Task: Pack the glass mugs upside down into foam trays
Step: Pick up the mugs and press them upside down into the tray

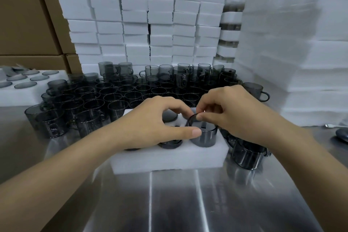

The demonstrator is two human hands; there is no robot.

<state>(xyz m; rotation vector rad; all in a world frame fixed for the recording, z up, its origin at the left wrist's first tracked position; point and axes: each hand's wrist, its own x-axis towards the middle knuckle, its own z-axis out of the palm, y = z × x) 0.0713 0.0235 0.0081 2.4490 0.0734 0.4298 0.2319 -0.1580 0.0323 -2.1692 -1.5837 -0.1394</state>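
- A white foam tray (169,160) lies on the brushed-steel tabletop (178,203), straight in front of the person.
- A smoked-grey glass mug (207,137) sits in the tray's front right pocket. It stands upright and rises well above the foam. I cannot tell whether its mouth or its base is on top.
- The left hand (150,124) comes in from the left with its grip curled round this mug. The thumb presses on the near side of the glass and the forefinger arches toward the top edge.
- The right hand (231,111) reaches in from the right, and its grip pinches the mug's top edge between thumb and fingertips.
- A rear mug (169,116) is seated in a back pocket, showing a round dark face about level with the foam.
- A front middle mug (170,143) sits in the pocket just left of the held one, partly under the left hand.
- A crowd of loose grey glass mugs (116,94) stands on the tabletop behind the tray, mouths up, with a taller row at the back.
- A few side mugs (246,156) stand just beside the tray's right end.
- A second foam tray (22,98) lies at the far left, with round grey discs showing in its pockets.
- A wall of white foam blocks (150,15) rises behind everything, with brown cardboard boxes (28,15) to its left.
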